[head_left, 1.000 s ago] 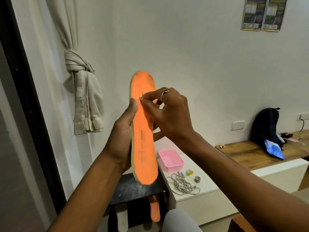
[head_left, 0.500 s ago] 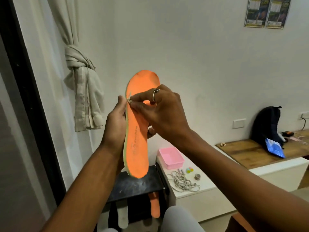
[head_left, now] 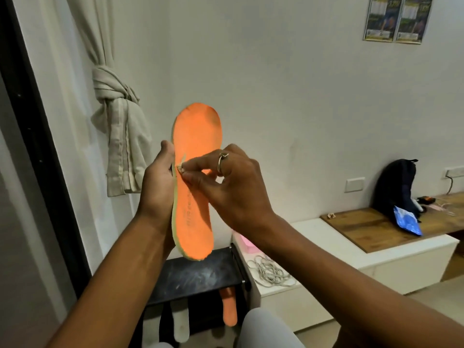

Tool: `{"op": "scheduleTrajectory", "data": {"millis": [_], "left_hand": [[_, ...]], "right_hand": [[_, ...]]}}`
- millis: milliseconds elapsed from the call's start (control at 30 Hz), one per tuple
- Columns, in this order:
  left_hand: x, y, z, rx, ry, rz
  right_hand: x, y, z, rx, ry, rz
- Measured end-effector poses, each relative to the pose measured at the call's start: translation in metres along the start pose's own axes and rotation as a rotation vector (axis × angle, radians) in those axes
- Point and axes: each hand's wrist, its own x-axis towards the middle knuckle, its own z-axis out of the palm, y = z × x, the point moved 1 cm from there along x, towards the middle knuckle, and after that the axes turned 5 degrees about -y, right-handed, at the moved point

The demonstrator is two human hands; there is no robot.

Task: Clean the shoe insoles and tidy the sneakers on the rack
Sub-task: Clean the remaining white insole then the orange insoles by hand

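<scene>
An orange insole [head_left: 195, 177] stands upright in front of me, toe end up, its pale yellow-green edge showing on the left. My left hand [head_left: 158, 183] grips it from the left side, thumb along its edge. My right hand [head_left: 226, 182], a ring on one finger, pinches a small pale scrap at the insole's left edge with thumb and forefinger. Below stands the black shoe rack [head_left: 195, 275]; a second orange insole [head_left: 229, 310] and a white insole [head_left: 181, 322] hang under its top shelf.
A white ledge [head_left: 326, 237] to the right carries a pink box [head_left: 244, 241] and a tangle of grey laces [head_left: 270, 272]. Further right, a wooden bench top [head_left: 371, 227] holds a dark backpack [head_left: 396, 187] and a blue packet [head_left: 408, 221]. A knotted curtain [head_left: 115, 131] hangs left.
The insole has turned so more of its orange face shows. My right hand's pinch has moved to the insole's left edge, and both hands have shifted slightly left in view.
</scene>
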Motion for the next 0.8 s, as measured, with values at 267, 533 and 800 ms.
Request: {"op": "scheduleTrajectory", "data": {"millis": [267,533,800], "left_hand": [[-0.003,0.02,-0.012,-0.129,0.015,-0.058],[-0.007,0.019,0.002,-0.052,0.08,0.056],[-0.006,0.012,0.001,-0.069,-0.003,-0.135]], "right_hand": [[-0.042,-0.029,0.003,0.153,-0.13,-0.124],[0.0,-0.003,0.021,-0.007,0.025,-0.046],[0.013,0.009,0.019,-0.142,0.0,0.026]]}}
